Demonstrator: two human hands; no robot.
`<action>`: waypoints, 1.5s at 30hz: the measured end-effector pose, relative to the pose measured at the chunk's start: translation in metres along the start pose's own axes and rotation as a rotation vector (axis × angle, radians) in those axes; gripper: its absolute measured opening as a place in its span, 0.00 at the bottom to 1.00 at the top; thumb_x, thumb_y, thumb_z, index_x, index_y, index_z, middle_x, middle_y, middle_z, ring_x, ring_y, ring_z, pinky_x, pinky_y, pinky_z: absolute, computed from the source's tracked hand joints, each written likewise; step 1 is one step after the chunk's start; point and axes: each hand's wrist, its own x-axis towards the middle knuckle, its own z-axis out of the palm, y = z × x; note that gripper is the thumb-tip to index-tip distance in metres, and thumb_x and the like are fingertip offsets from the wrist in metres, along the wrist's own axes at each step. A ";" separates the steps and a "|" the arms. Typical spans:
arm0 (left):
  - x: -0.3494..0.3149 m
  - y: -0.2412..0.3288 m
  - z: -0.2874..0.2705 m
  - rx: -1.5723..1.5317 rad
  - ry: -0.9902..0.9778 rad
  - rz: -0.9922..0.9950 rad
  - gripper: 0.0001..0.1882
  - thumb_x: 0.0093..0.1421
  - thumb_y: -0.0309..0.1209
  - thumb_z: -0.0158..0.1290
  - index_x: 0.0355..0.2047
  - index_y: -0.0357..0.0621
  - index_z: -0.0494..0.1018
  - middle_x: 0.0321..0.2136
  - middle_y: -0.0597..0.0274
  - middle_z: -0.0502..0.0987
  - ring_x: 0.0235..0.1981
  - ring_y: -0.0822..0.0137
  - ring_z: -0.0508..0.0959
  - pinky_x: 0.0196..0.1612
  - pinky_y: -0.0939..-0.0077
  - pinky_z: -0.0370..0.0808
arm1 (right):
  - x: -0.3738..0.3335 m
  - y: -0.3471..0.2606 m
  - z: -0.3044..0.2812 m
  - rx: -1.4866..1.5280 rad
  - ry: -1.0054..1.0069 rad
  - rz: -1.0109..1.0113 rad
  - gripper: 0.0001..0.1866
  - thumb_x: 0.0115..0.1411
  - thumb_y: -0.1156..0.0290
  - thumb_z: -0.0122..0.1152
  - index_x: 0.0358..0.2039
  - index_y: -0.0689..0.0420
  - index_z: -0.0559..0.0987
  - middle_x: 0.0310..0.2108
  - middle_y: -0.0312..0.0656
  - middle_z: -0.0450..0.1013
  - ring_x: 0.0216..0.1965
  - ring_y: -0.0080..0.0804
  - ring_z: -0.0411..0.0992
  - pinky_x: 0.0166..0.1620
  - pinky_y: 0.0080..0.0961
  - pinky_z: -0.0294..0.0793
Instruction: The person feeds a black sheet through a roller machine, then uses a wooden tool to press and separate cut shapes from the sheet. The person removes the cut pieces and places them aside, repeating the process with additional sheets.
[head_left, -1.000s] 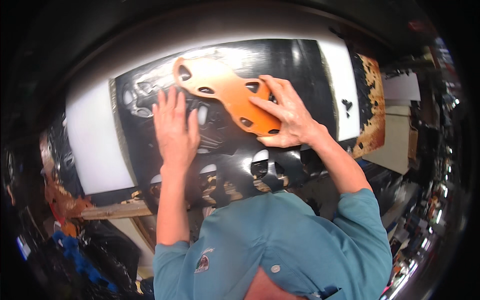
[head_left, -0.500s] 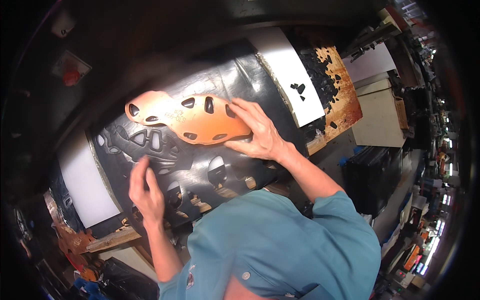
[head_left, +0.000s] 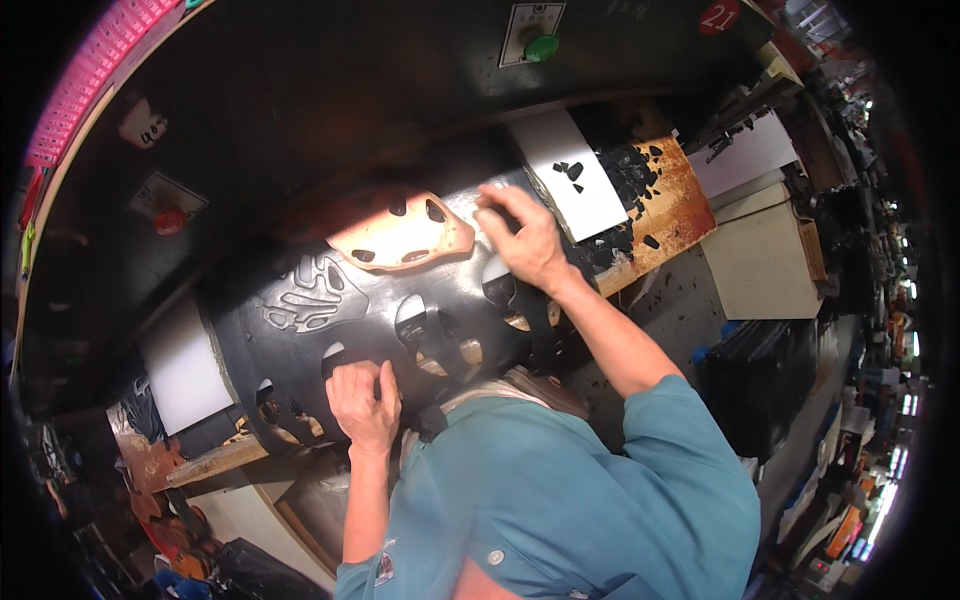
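An orange, sole-shaped cutting die (head_left: 385, 240) with several oval openings lies on a glossy black sheet (head_left: 385, 285). Its far left part is hidden under a dark machine head (head_left: 330, 110). Just off the die's right end, my right hand (head_left: 525, 240) hovers with thumb and fingers apart, holding nothing. Over the sheet's near edge is my left hand (head_left: 363, 405), its fingers curled into a loose fist with nothing visible in it. Between the left hand and the die, the sheet bears a cut outline (head_left: 315, 290); several holes run along its near side.
A green button (head_left: 541, 48) and a red button (head_left: 168, 222) sit on the machine head. White boards (head_left: 585, 180) flank the sheet. Black scraps (head_left: 632, 180) cover a worn wooden board at right. Stacked black material (head_left: 765, 385) stands further right.
My right hand has let go of the die and lifted slightly away. My left hand has drawn back toward me and curled. The machine head now covers the die's left part.
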 end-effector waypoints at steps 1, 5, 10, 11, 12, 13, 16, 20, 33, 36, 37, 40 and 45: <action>0.000 0.001 0.000 0.009 -0.006 -0.017 0.12 0.59 0.24 0.67 0.32 0.46 0.72 0.29 0.62 0.78 0.31 0.55 0.76 0.37 0.58 0.69 | 0.004 -0.003 -0.008 0.046 0.096 0.039 0.11 0.71 0.75 0.64 0.52 0.64 0.82 0.42 0.40 0.80 0.46 0.26 0.78 0.51 0.24 0.78; 0.001 0.000 0.004 0.050 0.046 0.006 0.12 0.60 0.24 0.67 0.31 0.45 0.71 0.29 0.61 0.77 0.31 0.54 0.76 0.37 0.59 0.69 | 0.036 -0.021 -0.061 -0.001 0.338 -0.239 0.04 0.68 0.77 0.67 0.35 0.63 0.82 0.28 0.41 0.77 0.29 0.28 0.75 0.36 0.26 0.76; -0.001 -0.005 0.009 0.101 0.095 0.015 0.12 0.64 0.24 0.65 0.29 0.43 0.71 0.28 0.59 0.77 0.30 0.54 0.77 0.37 0.60 0.71 | 0.072 -0.045 -0.076 -0.067 0.289 -0.357 0.07 0.69 0.73 0.65 0.34 0.62 0.81 0.28 0.44 0.77 0.28 0.37 0.76 0.35 0.30 0.75; -0.002 -0.006 0.009 0.109 0.111 0.028 0.12 0.64 0.25 0.65 0.28 0.43 0.71 0.28 0.59 0.77 0.31 0.53 0.77 0.37 0.59 0.71 | 0.073 -0.046 -0.073 -0.246 0.333 -0.424 0.06 0.68 0.74 0.65 0.34 0.63 0.81 0.29 0.47 0.78 0.30 0.44 0.79 0.37 0.33 0.77; -0.004 -0.006 0.009 0.116 0.107 0.030 0.11 0.64 0.25 0.65 0.29 0.42 0.72 0.28 0.58 0.78 0.32 0.53 0.77 0.38 0.58 0.72 | 0.063 -0.044 -0.072 -0.203 0.331 -0.425 0.06 0.68 0.74 0.65 0.34 0.63 0.81 0.30 0.48 0.78 0.31 0.46 0.79 0.37 0.35 0.78; -0.004 -0.006 0.010 0.125 0.091 0.004 0.11 0.64 0.25 0.65 0.29 0.42 0.72 0.29 0.57 0.78 0.33 0.52 0.77 0.39 0.57 0.72 | 0.053 -0.041 -0.074 -0.173 0.314 -0.419 0.06 0.68 0.74 0.65 0.34 0.63 0.82 0.31 0.48 0.79 0.32 0.48 0.80 0.37 0.37 0.78; -0.006 -0.006 0.010 0.080 0.145 0.023 0.10 0.65 0.26 0.64 0.28 0.40 0.75 0.30 0.56 0.79 0.34 0.52 0.78 0.41 0.57 0.73 | -0.009 -0.026 -0.077 -0.096 0.256 -0.134 0.06 0.67 0.73 0.67 0.33 0.62 0.82 0.28 0.47 0.79 0.28 0.40 0.80 0.34 0.33 0.77; -0.005 -0.005 0.012 0.110 0.155 0.002 0.11 0.66 0.26 0.64 0.27 0.40 0.74 0.29 0.57 0.79 0.33 0.53 0.79 0.40 0.57 0.72 | -0.080 -0.006 -0.056 -0.096 0.261 -0.084 0.05 0.66 0.76 0.69 0.32 0.61 0.81 0.25 0.37 0.74 0.26 0.25 0.72 0.31 0.27 0.72; -0.008 -0.003 0.006 0.048 0.039 -0.047 0.08 0.67 0.29 0.62 0.31 0.39 0.78 0.34 0.56 0.80 0.39 0.51 0.79 0.46 0.55 0.73 | -0.100 0.006 -0.044 -0.479 0.099 -0.382 0.04 0.60 0.72 0.71 0.37 0.54 0.87 0.28 0.35 0.76 0.32 0.39 0.72 0.42 0.36 0.70; -0.008 0.000 0.006 0.053 0.020 -0.080 0.08 0.68 0.29 0.61 0.32 0.38 0.78 0.35 0.55 0.80 0.40 0.51 0.78 0.46 0.55 0.72 | -0.100 0.006 -0.042 -0.483 0.126 -0.390 0.04 0.60 0.72 0.71 0.37 0.54 0.87 0.27 0.35 0.75 0.32 0.38 0.71 0.40 0.35 0.69; -0.007 0.001 0.006 0.060 0.026 -0.077 0.08 0.67 0.29 0.61 0.32 0.38 0.78 0.35 0.55 0.80 0.40 0.51 0.78 0.46 0.55 0.72 | -0.100 0.007 -0.042 -0.483 0.120 -0.392 0.04 0.60 0.72 0.71 0.37 0.54 0.87 0.27 0.35 0.75 0.31 0.38 0.71 0.40 0.35 0.68; -0.009 0.002 0.006 0.066 0.008 -0.092 0.08 0.67 0.28 0.60 0.32 0.38 0.77 0.35 0.55 0.79 0.39 0.50 0.78 0.45 0.55 0.72 | -0.102 0.009 -0.043 -0.478 0.109 -0.385 0.04 0.60 0.73 0.71 0.36 0.53 0.87 0.26 0.35 0.75 0.31 0.38 0.70 0.40 0.35 0.68; -0.025 -0.010 0.004 0.046 -0.011 -0.042 0.06 0.66 0.26 0.60 0.34 0.40 0.74 0.35 0.54 0.77 0.39 0.49 0.76 0.43 0.53 0.71 | -0.115 0.006 -0.030 -0.473 0.090 -0.344 0.04 0.60 0.75 0.71 0.36 0.54 0.87 0.26 0.36 0.74 0.30 0.37 0.69 0.38 0.35 0.66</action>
